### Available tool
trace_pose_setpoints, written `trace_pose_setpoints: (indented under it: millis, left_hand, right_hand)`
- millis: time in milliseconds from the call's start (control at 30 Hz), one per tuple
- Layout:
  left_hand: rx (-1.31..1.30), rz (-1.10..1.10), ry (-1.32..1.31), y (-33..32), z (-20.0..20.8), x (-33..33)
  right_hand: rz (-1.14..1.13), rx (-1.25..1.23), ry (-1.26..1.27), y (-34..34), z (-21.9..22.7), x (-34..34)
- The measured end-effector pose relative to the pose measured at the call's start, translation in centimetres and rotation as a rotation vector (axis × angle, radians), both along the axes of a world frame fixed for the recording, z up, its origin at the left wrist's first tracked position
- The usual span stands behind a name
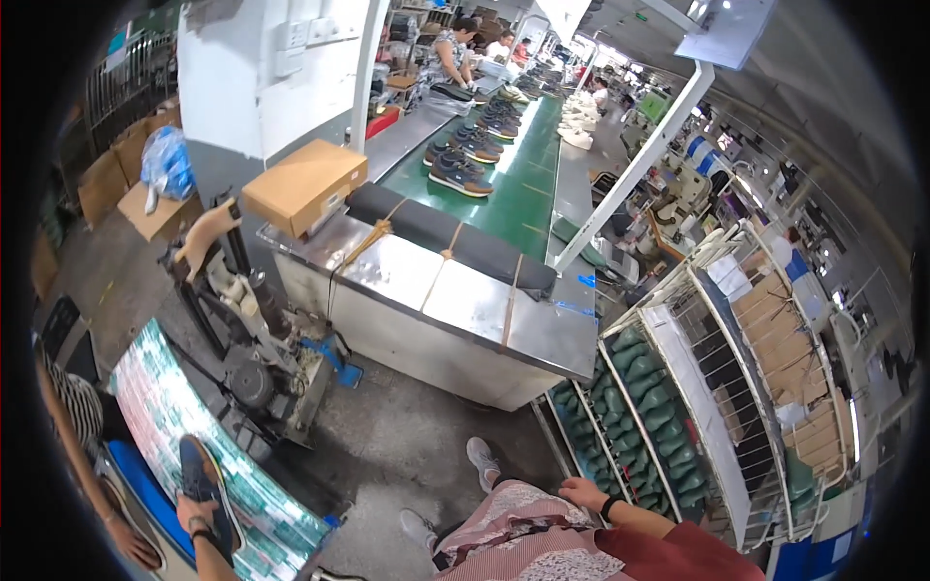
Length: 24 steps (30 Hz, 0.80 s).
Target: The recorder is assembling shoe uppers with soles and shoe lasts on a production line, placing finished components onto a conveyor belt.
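My left hand (197, 513) is closed on a dark navy shoe (201, 467) with a tan-orange edge along its sole. The shoe lies on a table covered in shiny, teal-and-pink patterned sheeting (155, 373). Beside it, another person's hand (134, 544) rests on a second shoe (121, 499), on the far left next to a blue strip (145, 484). My right hand (581, 492), with a black wristband, hangs by my apron (513, 528), its fingers loosely bent and nothing in them.
A metal-topped bench (387, 281) stands ahead, with a cardboard box (305, 184) and a dark roller (455, 237). Beyond runs a green conveyor (513, 208) with shoes (460, 174). A machine (252, 320) stands left; a rack (678, 387) holding green shoe lasts (659, 407) is at right.
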<state>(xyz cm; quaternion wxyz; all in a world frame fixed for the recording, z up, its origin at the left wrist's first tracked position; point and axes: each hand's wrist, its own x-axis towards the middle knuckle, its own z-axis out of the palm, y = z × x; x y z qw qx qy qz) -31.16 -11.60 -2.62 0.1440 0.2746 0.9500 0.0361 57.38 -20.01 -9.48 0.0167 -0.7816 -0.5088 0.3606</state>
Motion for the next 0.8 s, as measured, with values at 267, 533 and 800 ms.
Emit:
trace_pose_setpoints:
  millis: [267, 533, 800]
  left_hand:
    - [0.062, -0.206, -0.083, -2.4, -2.4, 11.2]
    - [0.359, -1.154, 0.009, 15.4, 17.1, 34.9]
    - [0.649, -1.072, 0.157, 23.6, 17.5, 39.7]
  right_hand:
    - [-0.150, -0.038, 0.200, 10.8, -6.3, 0.7]
    - [-0.174, -0.816, 1.324, 38.4, 8.7, -22.0]
    - [0.287, -0.676, 1.558, 50.0, 14.5, -32.7]
